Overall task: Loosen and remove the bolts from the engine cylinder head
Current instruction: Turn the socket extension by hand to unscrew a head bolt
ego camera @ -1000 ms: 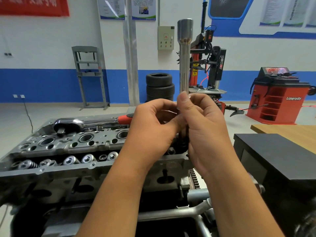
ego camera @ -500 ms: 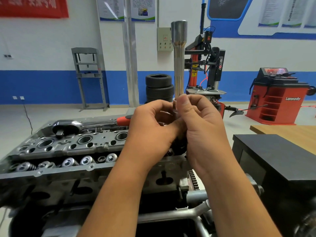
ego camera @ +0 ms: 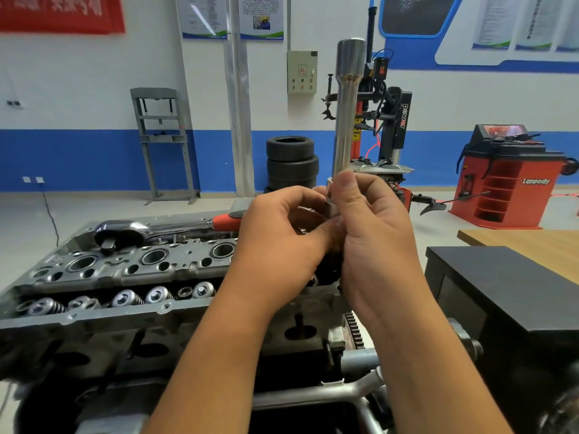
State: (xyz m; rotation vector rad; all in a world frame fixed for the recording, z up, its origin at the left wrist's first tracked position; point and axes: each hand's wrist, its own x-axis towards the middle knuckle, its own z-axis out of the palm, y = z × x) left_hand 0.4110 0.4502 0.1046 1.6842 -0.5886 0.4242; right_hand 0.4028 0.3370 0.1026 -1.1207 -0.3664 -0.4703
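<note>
The grey engine cylinder head [ego camera: 131, 270] lies in front of me, with round bores on top and a row of valve springs along its near side. Over its right end I hold a long steel socket extension [ego camera: 346, 114] upright. My right hand [ego camera: 372, 242] grips its lower part, thumb pressed on a wider socket piece. My left hand [ego camera: 282, 242] curls round the bottom of the same tool from the left. Both hands hide the lower end and whatever bolt is beneath. A ratchet wrench [ego camera: 150, 228] with a red grip rests on the far edge of the head.
A black box [ego camera: 513, 296] stands close on my right, beside a wooden tabletop [ego camera: 532, 245]. Behind are stacked tyres [ego camera: 291, 161], a tyre changer [ego camera: 385, 120], a red wheel balancer [ego camera: 507, 180], a grey press frame [ego camera: 163, 142] and a metal pillar [ego camera: 239, 120].
The extension has risen a little in my hands and a wider socket piece now shows under my right thumb. The ratchet has not moved.
</note>
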